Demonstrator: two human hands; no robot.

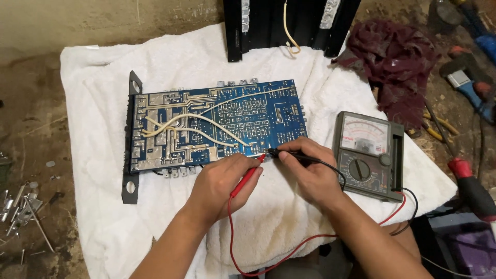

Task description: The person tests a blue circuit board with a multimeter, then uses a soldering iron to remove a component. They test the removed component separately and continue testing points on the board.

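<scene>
Our left hand (pixel 223 182) holding the red probe (pixel 247 179), our right hand (pixel 306 173) holding the black probe (pixel 289 154), both tips touching the blue board (pixel 217 126) edge, on a white towel (pixel 93 82), meter (pixel 368 155) just right.

A fluffy white terry towel (pixel 129 62) is covering the floor, its nap looking soft and matt, and the blue circuit board (pixel 217 126) on it is gleaming with glossy lacquer and dull silvery solder. At the towel's right edge the grey plastic meter (pixel 368 155) is showing a shiny clear dial window, while the red probe (pixel 247 181) and black probe (pixel 289 154) are looking like smooth plastic. Beyond the towel's far right corner, a maroon rag (pixel 398 67) is lying crumpled and coarse.
</scene>
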